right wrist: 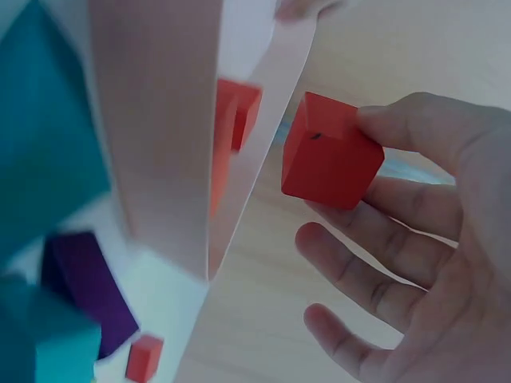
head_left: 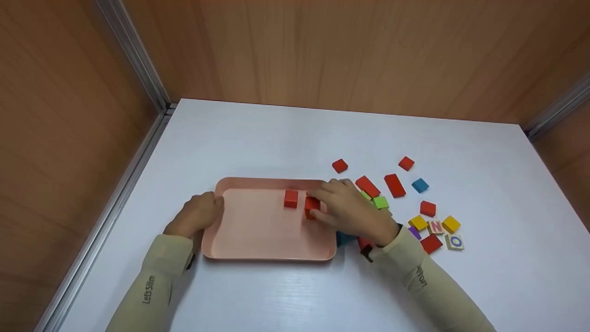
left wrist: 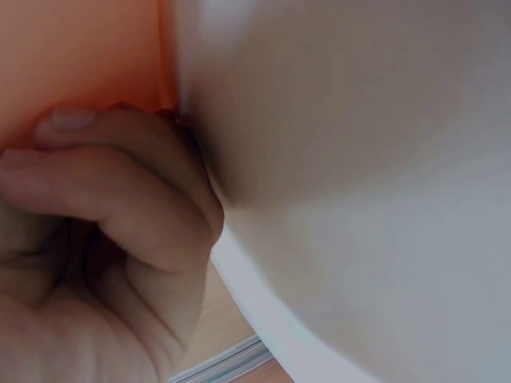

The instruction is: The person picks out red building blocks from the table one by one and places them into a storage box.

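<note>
The pink tray (head_left: 272, 251) lies on the white table (head_left: 286, 133) and contains one red cube (head_left: 291, 198) near its far wall. The right hand (head_left: 352, 210) pinches a second red cube (head_left: 311, 206) just right of the first, apparently just above the floor. The left hand (head_left: 197, 214) curls round the tray's left rim. Loose coloured blocks (head_left: 419, 185) lie right of the tray.

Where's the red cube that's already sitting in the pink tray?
In the head view, the red cube sits in the pink tray toward its far edge, just left of the right hand.
</note>
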